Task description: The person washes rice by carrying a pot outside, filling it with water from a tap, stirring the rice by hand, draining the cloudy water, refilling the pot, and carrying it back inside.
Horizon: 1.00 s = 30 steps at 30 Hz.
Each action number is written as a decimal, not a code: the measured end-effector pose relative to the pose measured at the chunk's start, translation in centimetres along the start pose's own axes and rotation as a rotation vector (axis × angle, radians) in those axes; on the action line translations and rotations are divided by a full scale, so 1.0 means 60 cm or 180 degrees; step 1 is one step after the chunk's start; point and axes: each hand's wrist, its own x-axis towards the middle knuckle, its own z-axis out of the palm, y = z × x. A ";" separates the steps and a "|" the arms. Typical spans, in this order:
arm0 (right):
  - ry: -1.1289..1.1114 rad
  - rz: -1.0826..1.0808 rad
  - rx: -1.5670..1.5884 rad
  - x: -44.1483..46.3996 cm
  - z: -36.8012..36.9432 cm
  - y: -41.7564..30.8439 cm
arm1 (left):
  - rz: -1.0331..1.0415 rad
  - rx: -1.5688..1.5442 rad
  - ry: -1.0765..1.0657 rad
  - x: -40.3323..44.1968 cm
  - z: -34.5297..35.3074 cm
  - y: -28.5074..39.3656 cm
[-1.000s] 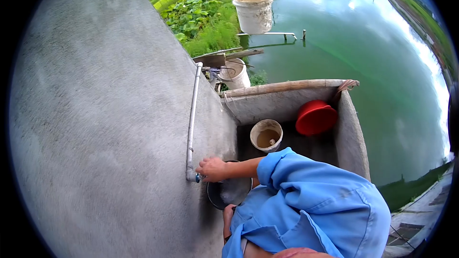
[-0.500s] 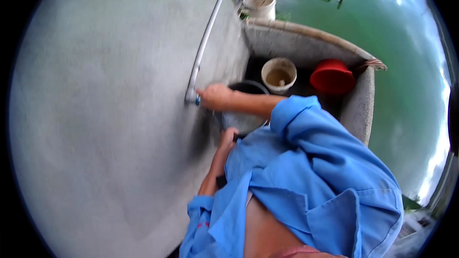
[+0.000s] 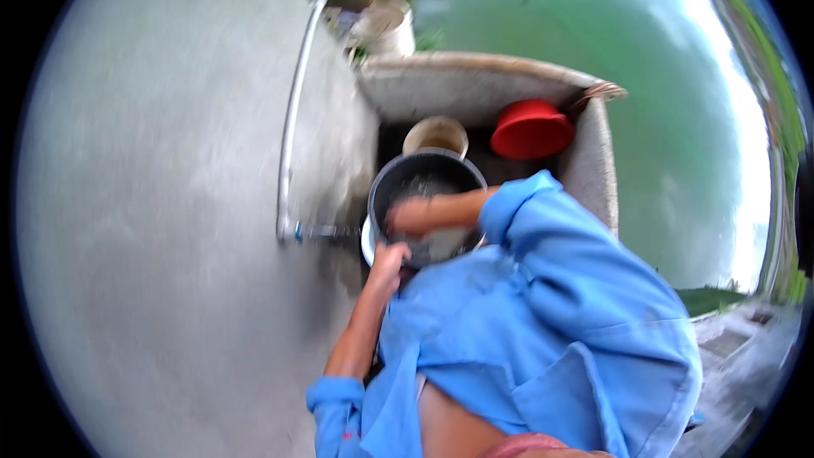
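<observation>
A dark basin [image 3: 384,178] with water in it is held in front of my body. My left hand [image 3: 390,261] is closed on its near left rim. Inside the basin is my right hand [image 3: 414,215], smeared by motion, so its fingers cannot be made out. A stream of water runs from the tap [image 3: 297,231] on the wall toward the basin. Under the basin shows the pale rim of another container [image 3: 367,242]. Just beyond stands a whitish bucket [image 3: 437,131], partly hidden by the basin.
A grey wall [image 3: 170,203] with a white pipe [image 3: 297,110] rises at the left. A red basin [image 3: 532,131] sits in the corner of the low concrete enclosure [image 3: 475,85]. Outside it are a white bucket [image 3: 386,27] and green water [image 3: 661,161].
My right hand has left the tap and moved into the dark basin. Water now streams visibly from the tap. The dark basin shows more fully, nearer the whitish bucket, and the view has shifted.
</observation>
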 end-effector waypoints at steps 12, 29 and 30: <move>0.0303 0.1494 -0.1382 -0.167 0.023 0.064 | 0.0050 0.0508 -0.0562 -0.008 0.038 0.038; 0.0960 0.2726 -0.0726 -0.223 0.038 -0.146 | -0.0624 0.1462 -0.1490 -0.036 0.089 -0.044; 0.0809 0.2918 -0.0718 -0.235 0.041 -0.135 | -0.0511 0.1402 -0.1549 -0.053 0.099 -0.034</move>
